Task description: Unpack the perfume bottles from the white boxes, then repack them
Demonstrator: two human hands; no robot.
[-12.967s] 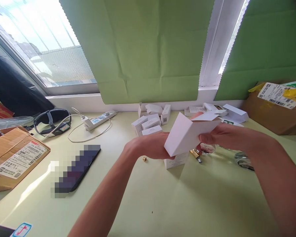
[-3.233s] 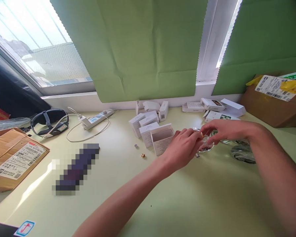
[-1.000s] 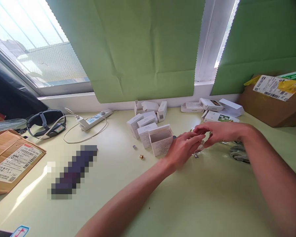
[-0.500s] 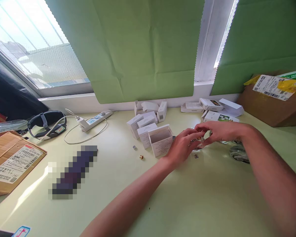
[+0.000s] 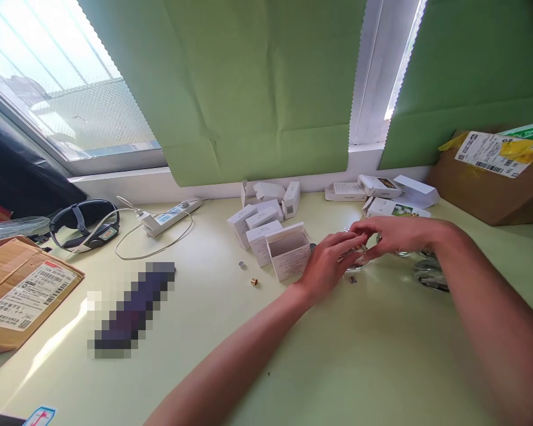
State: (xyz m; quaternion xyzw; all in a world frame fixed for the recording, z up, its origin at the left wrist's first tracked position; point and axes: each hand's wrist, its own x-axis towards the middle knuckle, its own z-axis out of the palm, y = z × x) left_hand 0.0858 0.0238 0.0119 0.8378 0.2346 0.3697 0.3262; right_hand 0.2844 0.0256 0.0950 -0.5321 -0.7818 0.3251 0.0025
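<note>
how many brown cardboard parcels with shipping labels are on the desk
2. One cardboard parcel lies at the desk's left edge, near the black headband. The other parcel sits at the far right, under the green paper. More could lie outside the frame.

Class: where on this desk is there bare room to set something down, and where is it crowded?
Free: near desk between the forearms; the strip between phone and open box. Crowded: around both hands, the white boxes and glass pieces.

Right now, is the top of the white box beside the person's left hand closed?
No: the white box stands with its flap up and its hollow inside showing, just beside the left hand.
</note>
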